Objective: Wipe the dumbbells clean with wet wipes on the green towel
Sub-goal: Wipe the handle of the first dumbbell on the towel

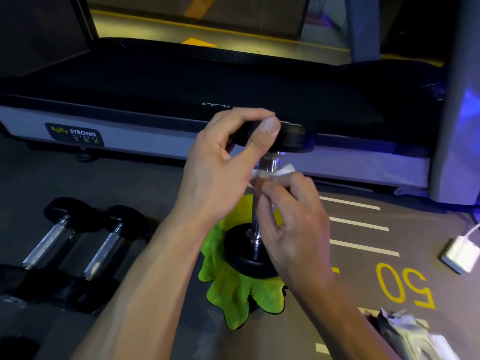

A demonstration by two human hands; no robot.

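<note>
Chrome handle of upright dumbbell [255, 237] under wipe, standing on green towel [233, 294].
Left hand [223, 167] pinches top head; right hand [291, 219] pinches wet wipe [275, 172] round shaft. Advise steadying, stroking downward.

Both bare arms reach forward from the bottom of the view. The left hand [220, 162] is up high, with its fingers curled over the top end of the standing dumbbell [270, 141] and its thumb pressed on the near side. The right hand [291, 219] is lower and just to the right. Its fingers and thumb are bent and pinch a white wet wipe [275, 173] against the shiny bar. The two hands are close together, almost touching.
</note>
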